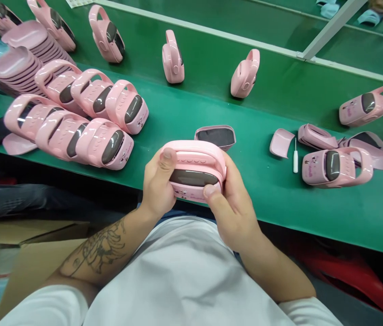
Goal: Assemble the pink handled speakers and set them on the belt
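Observation:
Both my hands grip one pink plastic device with a handle and a dark oval window (194,174), held over the near edge of the green bench (262,181). My left hand (157,183) wraps its left end, thumb on top. My right hand (230,203) clasps the right end, thumb pressed below the window. Just behind the device lies a loose pink-rimmed dark panel (216,136).
Several finished pink devices (86,122) are crowded at the left, with stacked pink shells (21,59) behind. More devices stand along the belt (173,59). At the right lie a pink cover piece (280,142), a small white tool (295,156) and another device (336,167). A cardboard box (31,258) sits low left.

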`<state>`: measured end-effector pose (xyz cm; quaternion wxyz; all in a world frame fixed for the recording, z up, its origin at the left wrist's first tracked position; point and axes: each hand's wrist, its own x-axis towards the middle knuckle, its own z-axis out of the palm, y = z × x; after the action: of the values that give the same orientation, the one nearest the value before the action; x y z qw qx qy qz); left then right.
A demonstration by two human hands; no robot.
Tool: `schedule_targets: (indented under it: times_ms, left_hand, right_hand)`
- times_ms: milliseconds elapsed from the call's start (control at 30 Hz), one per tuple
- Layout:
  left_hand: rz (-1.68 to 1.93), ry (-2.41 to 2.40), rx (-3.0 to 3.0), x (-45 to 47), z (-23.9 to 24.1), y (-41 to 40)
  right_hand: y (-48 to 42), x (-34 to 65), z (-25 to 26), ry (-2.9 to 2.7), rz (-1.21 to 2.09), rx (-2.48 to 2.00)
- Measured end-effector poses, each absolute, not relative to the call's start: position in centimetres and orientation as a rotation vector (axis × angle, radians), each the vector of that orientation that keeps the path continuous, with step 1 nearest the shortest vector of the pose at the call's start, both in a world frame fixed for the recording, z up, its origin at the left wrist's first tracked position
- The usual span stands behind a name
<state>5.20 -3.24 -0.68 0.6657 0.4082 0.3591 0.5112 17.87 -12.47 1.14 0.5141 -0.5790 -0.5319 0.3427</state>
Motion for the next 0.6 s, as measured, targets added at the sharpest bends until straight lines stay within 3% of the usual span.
schedule_targets:
  times_ms: [600]
  left_hand:
    - [1.391,0.943,0.968,5.0,-1.6,-3.7]
  right_hand:
    - [-12.8,17.6,-0.2,-1.327,0.792,-1.237]
